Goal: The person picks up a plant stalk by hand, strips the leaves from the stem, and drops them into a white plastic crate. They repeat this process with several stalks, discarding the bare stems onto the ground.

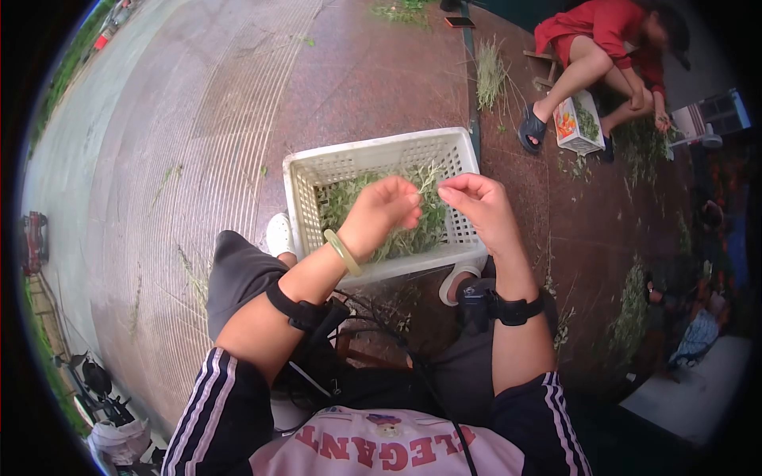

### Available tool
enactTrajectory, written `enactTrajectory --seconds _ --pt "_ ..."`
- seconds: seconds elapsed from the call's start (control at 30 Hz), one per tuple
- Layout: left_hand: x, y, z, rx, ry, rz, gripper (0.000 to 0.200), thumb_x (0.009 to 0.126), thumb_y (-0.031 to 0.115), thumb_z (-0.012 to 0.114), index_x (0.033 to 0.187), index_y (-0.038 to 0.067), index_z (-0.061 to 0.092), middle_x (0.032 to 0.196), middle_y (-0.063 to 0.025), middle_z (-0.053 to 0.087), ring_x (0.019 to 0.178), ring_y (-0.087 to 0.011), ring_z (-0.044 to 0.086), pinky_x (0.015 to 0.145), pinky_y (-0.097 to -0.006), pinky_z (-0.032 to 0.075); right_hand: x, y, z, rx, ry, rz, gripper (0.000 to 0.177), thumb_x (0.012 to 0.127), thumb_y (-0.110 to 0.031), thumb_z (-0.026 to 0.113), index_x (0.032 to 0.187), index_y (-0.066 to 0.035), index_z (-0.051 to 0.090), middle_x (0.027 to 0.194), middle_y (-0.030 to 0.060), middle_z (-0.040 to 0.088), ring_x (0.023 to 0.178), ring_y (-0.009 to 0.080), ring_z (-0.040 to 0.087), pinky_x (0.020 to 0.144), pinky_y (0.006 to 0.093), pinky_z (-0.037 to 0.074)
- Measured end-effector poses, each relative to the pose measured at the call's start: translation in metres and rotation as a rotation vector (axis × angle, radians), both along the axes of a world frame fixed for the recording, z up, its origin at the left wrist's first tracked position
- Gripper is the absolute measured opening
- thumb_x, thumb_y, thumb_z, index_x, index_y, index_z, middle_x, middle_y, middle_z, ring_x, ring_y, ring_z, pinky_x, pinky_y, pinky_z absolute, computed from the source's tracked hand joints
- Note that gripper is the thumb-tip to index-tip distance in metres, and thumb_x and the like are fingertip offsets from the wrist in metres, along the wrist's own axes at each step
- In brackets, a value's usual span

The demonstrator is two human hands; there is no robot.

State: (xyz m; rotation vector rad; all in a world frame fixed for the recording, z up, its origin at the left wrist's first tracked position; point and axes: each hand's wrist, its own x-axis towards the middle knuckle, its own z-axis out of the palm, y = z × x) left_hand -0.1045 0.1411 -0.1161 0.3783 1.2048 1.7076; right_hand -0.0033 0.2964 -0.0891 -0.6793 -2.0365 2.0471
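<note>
My left hand (384,209) is closed, with a pale green leafy sprig (429,176) pinched between thumb and fingertips. Just to its right, my right hand (482,208) has thumb and forefinger pressed together; anything in that pinch is too small to make out. Both hands are over a white plastic basket (381,145) with perforated walls, which stands on the ground between my feet. Inside it lies a heap of picked green leaves (341,198), partly hidden by my hands and forearms.
At the upper right, a person in red (607,36) sits bent over a smaller white box (579,125) of greens. Bundles of stems (492,75) and more plants (631,305) lie on the right. A phone (459,22) rests at the top; scattered stalks dot the ground.
</note>
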Motion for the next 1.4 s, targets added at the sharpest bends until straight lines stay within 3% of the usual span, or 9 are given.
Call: enactTrajectory --seconds 0.4,0.6,0.7,0.8,0.9,1.0,1.13,1.17,1.4 --pt "0.003 0.004 -0.002 0.007 0.025 -0.055 0.01 0.086 0.015 0.055 0.084 0.006 0.053 0.072 0.0009 0.056 0.065 -0.0066 0.053 0.062 -0.0206 0.043 -0.006 -0.007 -0.005 0.112 0.057 0.016 0.012 0.081 -0.012 0.059 0.081 0.0 0.057 0.072 -0.0005 0.056 0.069 0.0045 0.05 0.062 0.0206 0.04" --pt "0.003 0.007 0.001 0.051 0.093 -0.044 0.009 0.087 0.013 0.054 0.082 0.005 0.053 0.07 0.0011 0.055 0.065 -0.0059 0.052 0.062 -0.0205 0.043 -0.007 -0.012 -0.024 0.253 0.085 -0.134 0.018 0.085 -0.015 0.052 0.084 0.002 0.055 0.073 0.0039 0.058 0.067 0.0068 0.052 0.062 0.0226 0.041" --pt "0.003 0.005 -0.002 0.051 0.12 -0.034 0.008 0.086 0.011 0.054 0.082 0.004 0.053 0.069 0.0008 0.055 0.065 -0.006 0.051 0.062 -0.0209 0.043 -0.004 0.006 -0.01 0.131 0.189 -0.354 0.016 0.089 -0.014 0.046 0.086 0.001 0.053 0.077 0.0046 0.057 0.065 0.0096 0.055 0.065 0.0238 0.042" --pt "0.004 0.0 -0.002 0.01 0.155 -0.012 0.007 0.085 0.009 0.055 0.082 0.003 0.053 0.07 0.0004 0.056 0.064 -0.0062 0.051 0.062 -0.021 0.043 0.005 0.033 0.005 0.096 0.207 -0.438 0.014 0.086 -0.012 0.053 0.085 0.001 0.055 0.08 0.0044 0.058 0.069 0.0085 0.055 0.068 0.0225 0.042" --pt "-0.002 0.0 -0.007 -0.067 0.22 0.025 0.006 0.085 0.007 0.056 0.082 0.002 0.053 0.071 0.0 0.056 0.064 -0.0064 0.051 0.061 -0.0204 0.043 0.006 0.026 -0.002 0.122 0.136 -0.245 0.016 0.08 -0.009 0.059 0.092 0.001 0.059 0.085 0.0045 0.061 0.076 0.0094 0.055 0.074 0.0235 0.042" --pt "-0.003 -0.001 -0.011 -0.102 0.242 0.029 0.006 0.085 0.007 0.056 0.082 0.002 0.053 0.072 -0.0004 0.056 0.065 -0.0066 0.052 0.062 -0.02 0.043 0.002 0.012 -0.002 0.256 0.112 -0.181 0.024 0.074 -0.006 0.063 0.098 -0.002 0.061 0.092 0.0044 0.061 0.084 0.0113 0.055 0.078 0.0261 0.042" --pt "0.0 0.002 -0.013 -0.055 0.205 0.033 0.006 0.085 0.007 0.056 0.083 0.002 0.054 0.074 -0.0012 0.057 0.067 -0.0069 0.053 0.063 -0.0207 0.045 -0.002 -0.002 0.02 0.81 0.23 0.037 0.033 0.067 -0.004 0.067 0.099 -0.008 0.063 0.106 0.0086 0.057 0.095 0.0236 0.053 0.085 0.0332 0.041" --pt "0.001 0.002 -0.013 -0.048 0.197 0.026 0.006 0.085 0.007 0.055 0.083 0.001 0.054 0.075 -0.0012 0.056 0.068 -0.0069 0.053 0.063 -0.0209 0.045 -0.003 -0.007 0.023 0.832 0.231 0.063 0.031 0.065 -0.006 0.069 0.095 -0.009 0.064 0.106 0.0101 0.055 0.099 0.0278 0.051 0.087 0.0349 0.04" --pt "0.003 0.002 -0.011 -0.045 0.236 -0.046 0.006 0.085 0.008 0.055 0.083 0.002 0.054 0.075 -0.0002 0.056 0.069 -0.0062 0.053 0.064 -0.0208 0.045 -0.006 -0.01 0.003 0.96 0.26 0.029 0.012 0.069 -0.008 0.066 0.081 -0.007 0.066 0.097 0.0077 0.059 0.097 0.0265 0.05 0.082 0.0361 0.041"
